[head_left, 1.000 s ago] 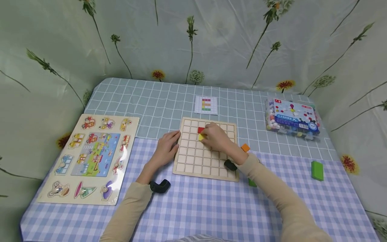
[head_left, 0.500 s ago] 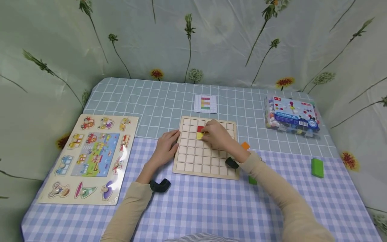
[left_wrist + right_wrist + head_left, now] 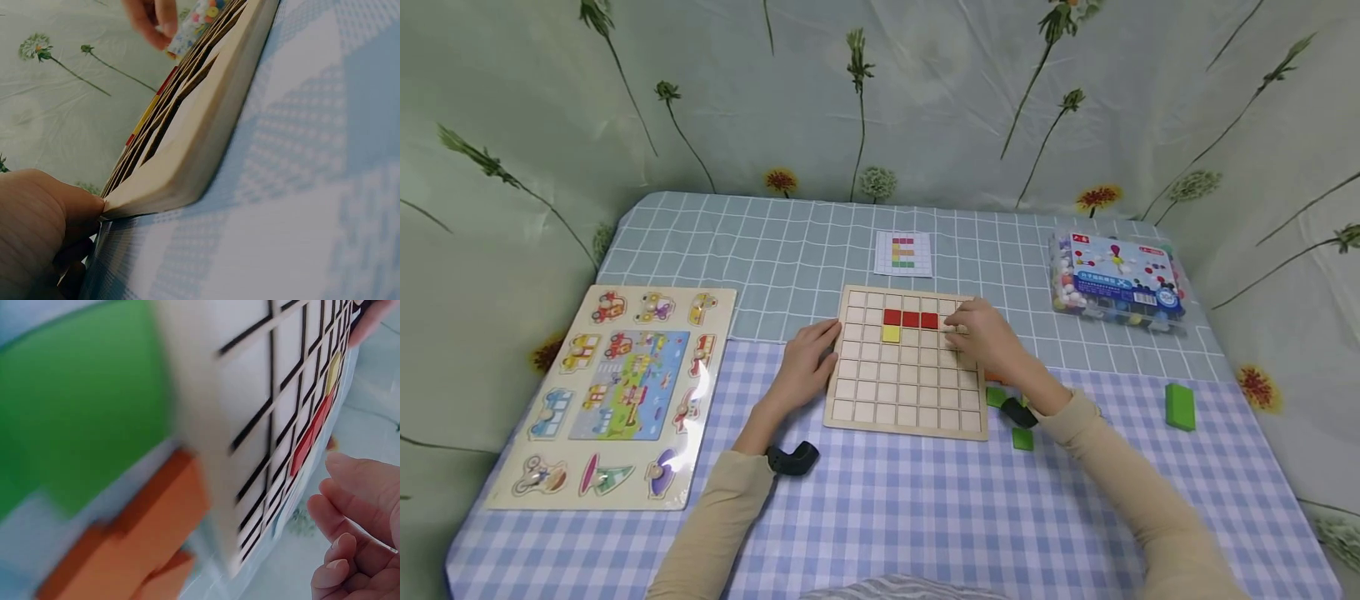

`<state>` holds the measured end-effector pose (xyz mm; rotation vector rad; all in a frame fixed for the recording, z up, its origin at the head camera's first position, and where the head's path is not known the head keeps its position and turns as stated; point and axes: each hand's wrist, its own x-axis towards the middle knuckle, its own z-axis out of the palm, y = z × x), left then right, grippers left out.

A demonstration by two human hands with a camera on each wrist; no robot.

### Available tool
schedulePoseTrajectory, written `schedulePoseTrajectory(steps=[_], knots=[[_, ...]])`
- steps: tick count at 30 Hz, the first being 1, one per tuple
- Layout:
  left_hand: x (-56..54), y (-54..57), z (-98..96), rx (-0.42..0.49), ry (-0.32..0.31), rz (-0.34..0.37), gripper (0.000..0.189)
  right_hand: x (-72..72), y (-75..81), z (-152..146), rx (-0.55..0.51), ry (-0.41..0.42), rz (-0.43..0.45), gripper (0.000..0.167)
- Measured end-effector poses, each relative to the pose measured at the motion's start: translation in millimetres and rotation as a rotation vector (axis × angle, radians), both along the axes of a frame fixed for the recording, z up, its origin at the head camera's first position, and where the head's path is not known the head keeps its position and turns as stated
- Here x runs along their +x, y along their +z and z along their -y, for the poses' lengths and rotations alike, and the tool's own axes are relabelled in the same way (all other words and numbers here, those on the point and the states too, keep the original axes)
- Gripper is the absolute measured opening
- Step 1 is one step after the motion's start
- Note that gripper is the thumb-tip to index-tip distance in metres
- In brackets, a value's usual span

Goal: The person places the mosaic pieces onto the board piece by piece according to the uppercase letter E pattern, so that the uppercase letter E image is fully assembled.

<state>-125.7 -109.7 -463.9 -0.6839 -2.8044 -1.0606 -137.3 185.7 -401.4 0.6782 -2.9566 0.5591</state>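
A wooden grid board (image 3: 907, 410) lies on the table in front of the person. Three red square tiles (image 3: 911, 320) sit side by side in one row of its cells, and a yellow square tile (image 3: 891, 334) fills the cell below the leftmost red one. Along the board's left edge rests the left hand (image 3: 805, 364), its thumb (image 3: 78, 203) at the corner in the left wrist view. The right hand (image 3: 988, 337) is over the board's right side, just right of the red tiles. Its fingers (image 3: 356, 515) are loosely bent with nothing between them.
Green tiles (image 3: 1022, 439) and orange pieces (image 3: 134, 534) lie beside the board's right edge. A pattern card (image 3: 903, 253) is behind the board. A vehicle peg puzzle (image 3: 709, 400) lies at left; a clear box of beads (image 3: 1118, 282) and a green block (image 3: 1180, 407) are at right.
The right hand has moved right, off the tiles, uncovering the row of red tiles and the whole yellow tile. The left hand stays at the board's left edge.
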Motion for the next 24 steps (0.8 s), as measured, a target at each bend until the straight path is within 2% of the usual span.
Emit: schedulePoseTrajectory(steps=[6, 13, 24], knots=[[-0.1, -1.7, -0.2, -0.003, 0.001, -0.016, 0.046, 10.6, -2.2, -27, -0.001, -0.059, 0.005, 0.018], [1.0, -0.7, -0.5, -0.008, 0.004, -0.014, 0.046, 22.2, -5.4, -54, -0.037, -0.125, 0.061, 0.019], [1.0, 1.2, -1.6, -0.013, 0.008, -0.016, 0.047, 29.0, -12.2, -71, -0.043, -0.089, 0.031, 0.018]])
